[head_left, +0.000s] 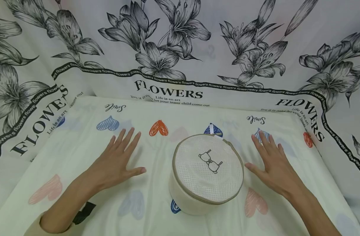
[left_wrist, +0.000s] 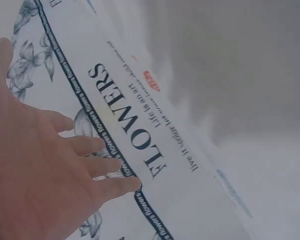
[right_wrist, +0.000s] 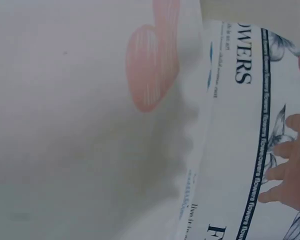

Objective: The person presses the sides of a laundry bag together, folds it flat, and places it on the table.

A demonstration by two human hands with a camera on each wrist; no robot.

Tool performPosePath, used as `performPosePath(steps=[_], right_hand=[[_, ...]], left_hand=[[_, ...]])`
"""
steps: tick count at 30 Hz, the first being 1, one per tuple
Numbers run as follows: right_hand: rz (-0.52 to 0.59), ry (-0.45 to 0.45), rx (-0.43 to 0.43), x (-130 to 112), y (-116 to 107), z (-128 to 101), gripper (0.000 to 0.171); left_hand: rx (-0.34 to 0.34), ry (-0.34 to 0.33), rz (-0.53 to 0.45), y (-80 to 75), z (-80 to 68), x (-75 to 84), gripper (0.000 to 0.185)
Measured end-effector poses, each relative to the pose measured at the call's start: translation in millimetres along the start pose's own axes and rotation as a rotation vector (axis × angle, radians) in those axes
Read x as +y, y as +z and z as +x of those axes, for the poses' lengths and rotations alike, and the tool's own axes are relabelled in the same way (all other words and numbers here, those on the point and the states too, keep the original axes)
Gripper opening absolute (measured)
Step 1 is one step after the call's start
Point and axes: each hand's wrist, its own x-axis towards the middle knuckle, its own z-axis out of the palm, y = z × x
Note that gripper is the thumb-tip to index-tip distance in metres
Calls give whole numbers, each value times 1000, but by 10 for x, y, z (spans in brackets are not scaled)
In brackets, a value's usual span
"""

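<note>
A round white mesh laundry bag [head_left: 191,183], drum-shaped with beige piping, stands upright on the cloth-covered table in the head view. Its lid bears a stitched outline of eyeglasses, and a zipper with a white tab sits at its far edge. To the left of it my left hand [head_left: 116,160] is spread palm down, fingers straight, holding nothing. My right hand [head_left: 272,162] is spread likewise on the other side, its thumb tip right by the bag's rim. Both wrist views show the hands with straight fingers; the bag does not appear in them.
A pale tablecloth [head_left: 150,150] printed with hearts and "Smile" covers the table. Behind and at both sides hangs a white curtain [head_left: 115,85] with black lilies and "FLOWERS" lettering. Some dark thing [head_left: 84,213] shows beside the left forearm.
</note>
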Motion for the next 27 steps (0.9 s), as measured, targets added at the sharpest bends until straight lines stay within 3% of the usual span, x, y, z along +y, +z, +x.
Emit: performPosePath(steps=[13, 27], right_hand=[[88, -66, 44, -215, -209, 1, 84], [252, -46, -24, -483, -323, -1, 79]], left_hand=[[25, 48, -38, -192, 19, 207, 112], [15, 143, -237, -319, 48, 459, 102]])
